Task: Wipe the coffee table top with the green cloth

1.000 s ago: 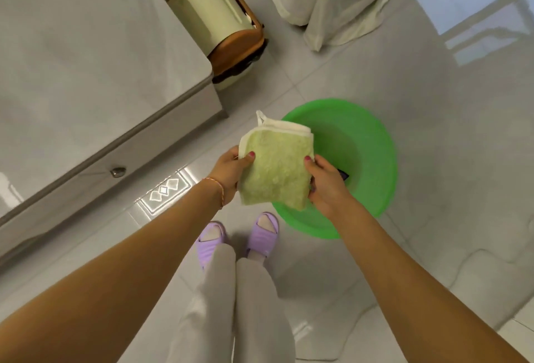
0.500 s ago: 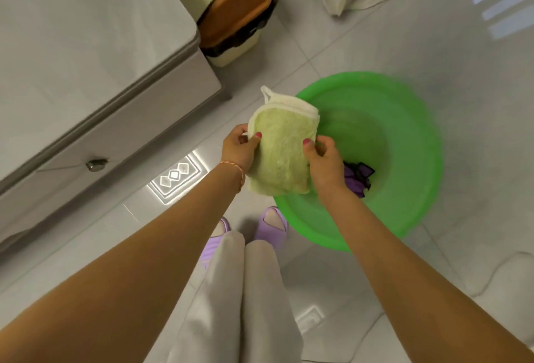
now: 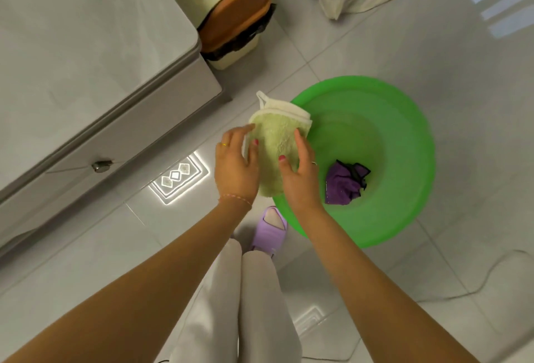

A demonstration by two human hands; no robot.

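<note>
- Far left: pale grey glossy coffee table top [image 3: 72,45], a round metal knob [image 3: 101,166] on its side panel. Not yet touched by the cloth.
- My left hand [image 3: 235,164] pinches the left edge of the light green fluffy cloth with a cream border and loop [image 3: 274,146], thumb in front.
- The cloth hangs in the air between both hands, above the floor, partly over the near rim of the bright green round plastic basin [image 3: 404,137].
- My right hand [image 3: 300,172] clasps the cloth's right edge, thumb in front.
- In the basin: a crumpled purple cloth [image 3: 344,183], not needed.
- Judgement: keep the folded pad flat, carry it left, press evenly, wipe in overlapping passes.
</note>
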